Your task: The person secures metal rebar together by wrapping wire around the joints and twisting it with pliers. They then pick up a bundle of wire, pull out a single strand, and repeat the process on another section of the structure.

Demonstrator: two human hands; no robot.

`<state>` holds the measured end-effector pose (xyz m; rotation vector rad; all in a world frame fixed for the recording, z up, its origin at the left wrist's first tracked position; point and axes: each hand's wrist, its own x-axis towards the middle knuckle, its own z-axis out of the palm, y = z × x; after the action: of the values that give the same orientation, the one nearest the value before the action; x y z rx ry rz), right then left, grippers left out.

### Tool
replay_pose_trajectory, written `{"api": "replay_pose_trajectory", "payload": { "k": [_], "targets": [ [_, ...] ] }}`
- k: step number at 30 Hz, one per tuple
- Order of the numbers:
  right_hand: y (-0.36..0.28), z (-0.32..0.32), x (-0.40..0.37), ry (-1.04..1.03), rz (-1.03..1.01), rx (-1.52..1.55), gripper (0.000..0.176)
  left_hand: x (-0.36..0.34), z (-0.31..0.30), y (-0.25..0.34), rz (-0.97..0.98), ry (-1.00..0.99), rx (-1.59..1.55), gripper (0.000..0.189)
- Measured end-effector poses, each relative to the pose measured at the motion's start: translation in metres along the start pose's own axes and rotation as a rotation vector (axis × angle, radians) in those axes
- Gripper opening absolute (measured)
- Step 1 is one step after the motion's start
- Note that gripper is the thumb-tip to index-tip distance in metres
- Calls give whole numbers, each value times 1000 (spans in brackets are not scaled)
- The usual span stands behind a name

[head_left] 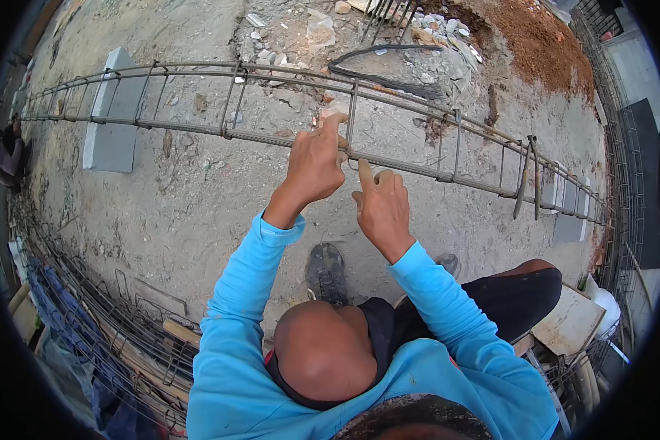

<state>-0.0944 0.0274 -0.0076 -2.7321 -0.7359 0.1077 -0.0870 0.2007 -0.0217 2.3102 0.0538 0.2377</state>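
Observation:
A long rebar cage with square stirrups runs across the view in front of me. My left hand is at its near bar, the fingers curled at a stirrup joint with the index finger raised beside the stirrup. Just to the right, my right hand points its index finger at the same joint, the other fingers bent. A thin loop of wire shows between the hands; which fingers hold it I cannot make out. Pincers hang over the near bar further right, handles downward.
Grey blocks lie under both ends of the cage. Black wire, rubble and reddish soil are beyond it. More rebar cages lie lower left and far right. A person crouches at the far left edge.

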Motion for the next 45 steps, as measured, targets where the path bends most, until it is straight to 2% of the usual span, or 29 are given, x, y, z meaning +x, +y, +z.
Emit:
{"api": "replay_pose_trajectory", "payload": {
  "k": [4, 6, 7, 9, 10, 12, 15, 17, 19, 20, 22, 26, 29, 31, 35, 43, 45],
  "targets": [
    [-11, -12, 8, 7, -100, -114, 24, 0, -7, 2, -32, -50, -41, 59],
    [-11, -18, 10, 248, -281, -104, 14, 0, -11, 1, -26, -65, -49, 57],
    [-9, -20, 13, 246, -294, -115, 14, 1, -12, 0, -18, -86, -54, 55],
    [-4, -24, 19, -200, 229, 843, 15, 2, -15, -6, -21, -82, -174, 52],
    [-3, -32, 28, -214, 217, 827, 15, 3, -16, -9, -18, -90, -283, 49],
    [-4, -52, 50, -343, 544, 1237, 20, 4, -15, -10, -44, -70, -271, 46],
    [-2, -54, 55, -349, 475, 1216, 21, 8, -16, -10, -68, -54, -240, 40],
    [2, -57, 53, -361, 384, 1084, 22, 8, -15, -10, -91, -42, -240, 37],
    [7, -60, 52, -326, 184, 754, 21, 10, -19, -8, -139, -81, -302, 32],
    [7, -61, 52, -335, 190, 748, 21, 12, -20, -6, -147, -83, -310, 32],
    [5, -65, 56, -313, -54, 511, 19, 16, -23, -5, -212, -129, -286, 31],
    [2, -71, 55, -320, -150, 414, 16, 15, -15, -10, -189, -102, -318, 32],
    [0, -68, 50, -289, -234, 355, 12, 14, -8, -11, -166, -67, -205, 31],
    [-1, -64, 47, -230, -369, 236, 9, 12, -4, -11, -145, -32, -157, 30],
    [-5, -62, 50, -219, -404, 189, 10, 9, 0, -8, -110, 10, -144, 30],
    [-15, -75, 60, -307, -274, 243, 7, 6, -1, 5, -128, -2, -25, 32],
    [-18, -80, 70, -313, -309, 213, 8, 8, -3, 2, -121, -3, -52, 32]
  ]
}}
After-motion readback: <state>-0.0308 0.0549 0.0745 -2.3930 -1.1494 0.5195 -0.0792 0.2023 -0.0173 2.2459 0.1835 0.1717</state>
